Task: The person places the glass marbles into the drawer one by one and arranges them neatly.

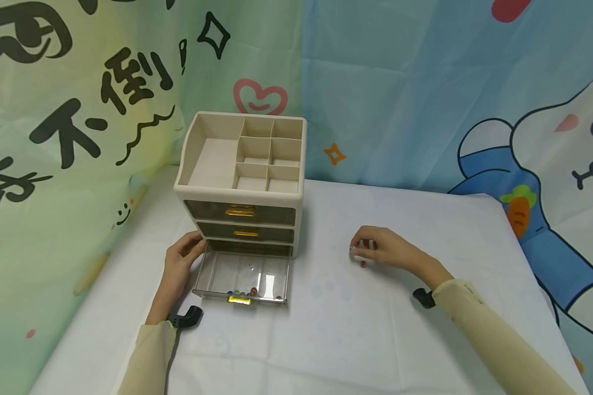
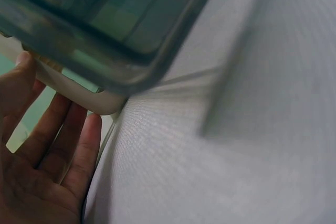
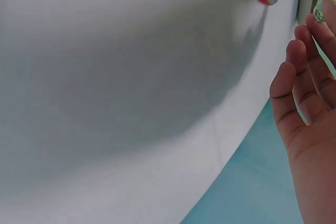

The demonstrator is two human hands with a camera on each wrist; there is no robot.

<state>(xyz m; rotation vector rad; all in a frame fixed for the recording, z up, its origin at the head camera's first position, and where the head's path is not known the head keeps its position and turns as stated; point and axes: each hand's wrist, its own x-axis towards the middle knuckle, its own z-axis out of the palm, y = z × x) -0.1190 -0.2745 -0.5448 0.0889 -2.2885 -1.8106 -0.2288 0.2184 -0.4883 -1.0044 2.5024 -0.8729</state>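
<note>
My right hand (image 1: pixel 387 249) is raised just over the white cloth, pinching a small glass marble (image 3: pixel 319 13) with a green pattern between thumb and fingertips. Below it on the cloth lies a red-and-clear marble (image 1: pixel 363 264). At the lower left corner of a cream drawer organizer (image 1: pixel 300 219), my left hand (image 1: pixel 180 260) touches the frame, its thumb near the front edge and its fingers along the side. The bottom transparent drawer (image 1: pixel 212 282) is pulled out. Several small marbles (image 1: pixel 253 291) lie along its front, behind the gold handle (image 1: pixel 239 300).
Two upper drawers with gold handles (image 1: pixel 240 213) are closed. The organizer's top tray (image 1: pixel 212 159) has one large section and several small compartments. A printed curtain (image 1: pixel 375 109) hangs behind the table (image 1: pixel 336 340), and another stretch hangs along its left side.
</note>
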